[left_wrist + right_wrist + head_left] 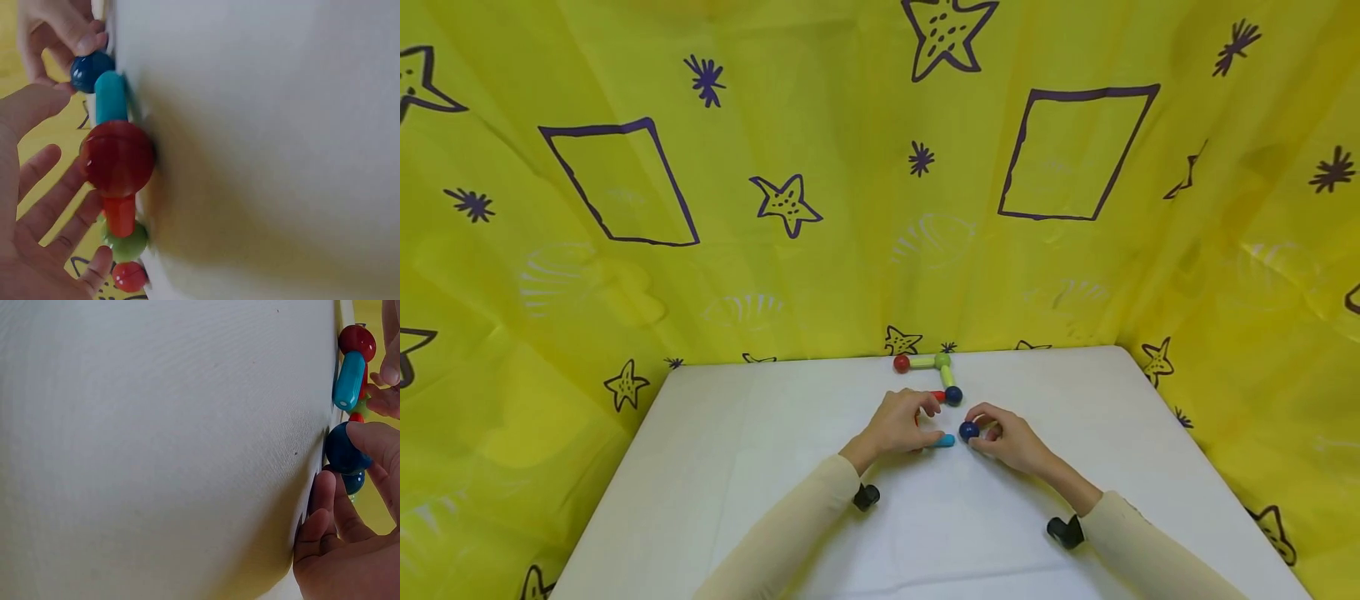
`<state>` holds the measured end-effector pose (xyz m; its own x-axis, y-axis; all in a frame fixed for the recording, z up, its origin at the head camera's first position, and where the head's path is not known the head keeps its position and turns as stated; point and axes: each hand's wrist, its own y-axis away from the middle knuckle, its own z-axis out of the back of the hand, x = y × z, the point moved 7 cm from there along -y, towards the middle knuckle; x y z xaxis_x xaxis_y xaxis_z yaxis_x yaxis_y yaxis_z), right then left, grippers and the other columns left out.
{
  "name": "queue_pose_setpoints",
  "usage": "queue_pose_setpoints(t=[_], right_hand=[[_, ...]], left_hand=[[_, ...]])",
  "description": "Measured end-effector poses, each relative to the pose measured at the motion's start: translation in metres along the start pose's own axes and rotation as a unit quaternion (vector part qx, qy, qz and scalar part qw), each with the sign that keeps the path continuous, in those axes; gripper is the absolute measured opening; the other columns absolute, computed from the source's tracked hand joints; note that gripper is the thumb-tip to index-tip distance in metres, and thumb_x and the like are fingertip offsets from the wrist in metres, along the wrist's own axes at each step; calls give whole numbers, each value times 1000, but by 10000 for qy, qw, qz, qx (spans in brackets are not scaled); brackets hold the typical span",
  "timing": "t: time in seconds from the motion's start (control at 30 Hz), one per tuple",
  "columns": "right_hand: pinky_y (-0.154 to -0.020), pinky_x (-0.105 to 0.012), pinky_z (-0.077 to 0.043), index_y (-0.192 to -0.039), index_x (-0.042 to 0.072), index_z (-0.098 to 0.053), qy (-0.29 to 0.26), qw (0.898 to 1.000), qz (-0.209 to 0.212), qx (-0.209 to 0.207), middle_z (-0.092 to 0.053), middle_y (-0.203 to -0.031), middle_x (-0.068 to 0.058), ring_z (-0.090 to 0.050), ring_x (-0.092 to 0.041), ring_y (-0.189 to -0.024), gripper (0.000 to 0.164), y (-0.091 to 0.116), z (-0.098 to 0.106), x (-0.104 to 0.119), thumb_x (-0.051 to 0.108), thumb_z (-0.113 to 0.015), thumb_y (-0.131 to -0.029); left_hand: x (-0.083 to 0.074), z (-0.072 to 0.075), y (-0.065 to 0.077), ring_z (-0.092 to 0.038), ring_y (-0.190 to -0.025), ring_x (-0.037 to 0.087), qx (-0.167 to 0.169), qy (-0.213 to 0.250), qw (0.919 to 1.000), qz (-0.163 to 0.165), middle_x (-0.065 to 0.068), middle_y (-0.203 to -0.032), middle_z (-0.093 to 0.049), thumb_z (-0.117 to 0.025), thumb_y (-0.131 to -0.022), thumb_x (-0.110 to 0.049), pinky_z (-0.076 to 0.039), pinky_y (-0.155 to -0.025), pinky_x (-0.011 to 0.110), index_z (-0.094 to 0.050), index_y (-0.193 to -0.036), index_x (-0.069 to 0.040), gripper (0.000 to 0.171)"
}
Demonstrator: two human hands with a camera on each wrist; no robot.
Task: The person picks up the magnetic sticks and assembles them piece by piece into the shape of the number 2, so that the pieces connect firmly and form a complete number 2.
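My right hand (pixel 1015 442) pinches a glossy dark blue ball (pixel 968 431) between thumb and fingers, low over the table. Just left of it, my left hand (pixel 895 423) arches over part of a ball-and-rod construction, fingers spread and loosely bent. Under that hand a dark red ball (pixel 117 158) joins a cyan rod (pixel 111 100) and a red rod (pixel 119 215); the head view mostly hides this ball. The cyan rod's free end (pixel 350 381) points toward the held ball, a small gap apart. At the red rod's far end sits another dark blue ball (pixel 953 395).
Behind the hands, the construction continues with a light green rod (pixel 947 377), a green ball (pixel 942 361), a second light green rod (pixel 922 363) and a red ball (pixel 902 363) near the table's back edge. Yellow patterned cloth (pixel 850 275) encloses the white table (pixel 737 467).
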<state>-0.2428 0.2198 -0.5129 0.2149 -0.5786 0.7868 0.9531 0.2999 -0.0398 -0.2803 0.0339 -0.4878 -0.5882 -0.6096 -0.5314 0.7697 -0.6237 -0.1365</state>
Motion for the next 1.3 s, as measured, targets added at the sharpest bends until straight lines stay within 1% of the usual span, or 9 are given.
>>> queue_pose_setpoints(t=[0.1,0.27,0.4,0.5,0.63,0.8,1.0,1.07,1.3], right_hand=[[-61,-25,-43,-117,13,-65,-32,10000,4,27,-71,-108,-12,-53,-17,-72,30,0,0,1,7,-78,-90],[-61,-24,-43,-117,12,-64,-55,10000,74,12,-71,-107,-13,-53,-16,-71,30,1,0,6,8,-78,-91],[-60,-24,-42,-117,12,-64,-63,9999,105,-14,-71,-107,-13,-53,-16,-71,30,2,1,8,8,-78,-91],[-60,-24,-42,-117,12,-64,-102,9998,148,-21,-71,-106,-13,-52,-17,-71,30,2,1,9,8,-78,-91],[-59,-24,-41,-116,11,-64,-148,9997,212,-24,-71,-105,-12,-52,-16,-70,30,3,1,8,7,-78,-90],[-59,-24,-42,-116,12,-64,-102,9997,223,-34,-71,-105,-11,-53,-14,-69,29,2,0,5,7,-78,-90],[-62,-24,-44,-116,14,-64,-39,9999,117,-28,-71,-106,-10,-54,-15,-70,30,2,-1,3,6,-77,-90],[-62,-24,-44,-116,14,-64,-27,9999,131,-32,-71,-106,-10,-55,-16,-71,30,3,-1,3,6,-77,-90],[-62,-25,-47,-114,14,-66,4,9995,330,-9,-71,-106,-10,-56,-16,-72,29,4,-2,4,7,-78,-90]], left_hand=[[-2,-4,0,-56,-86,10,-42,-67,10000,-42,-6,-100,-73,-83,-85,-39,-40,-85,32,-74,-106,-16,31],[-4,-10,1,-55,-86,5,99,-203,9997,3,-12,-94,-71,-84,-85,-38,-37,-88,33,-75,-105,-20,28],[-6,-13,1,-56,-83,3,156,-311,9994,-40,-15,-90,-71,-83,-86,-35,-36,-89,34,-76,-102,-21,23],[-7,-15,1,-55,-80,2,205,-344,9992,-79,-17,-84,-71,-83,-86,-32,-35,-89,35,-77,-98,-21,17],[-8,-17,2,-53,-78,2,231,-295,9993,-44,-16,-79,-69,-83,-87,-29,-34,-89,37,-79,-93,-20,12],[-7,-17,3,-53,-77,1,89,-227,9997,-68,-18,-76,-68,-82,-88,-31,-34,-88,35,-80,-92,-21,11],[-6,-14,6,-52,-71,0,-93,310,9995,-10,-18,-72,-64,-83,-88,-28,-34,-90,36,-81,-94,-21,9],[-6,-13,6,-52,-70,0,-164,377,9991,-52,-18,-71,-64,-83,-88,-27,-34,-89,36,-81,-94,-21,9],[-6,-13,6,-52,-66,-2,-300,391,9985,-229,-16,-71,-66,-84,-86,-25,-35,-81,25,-82,-93,-20,9]])
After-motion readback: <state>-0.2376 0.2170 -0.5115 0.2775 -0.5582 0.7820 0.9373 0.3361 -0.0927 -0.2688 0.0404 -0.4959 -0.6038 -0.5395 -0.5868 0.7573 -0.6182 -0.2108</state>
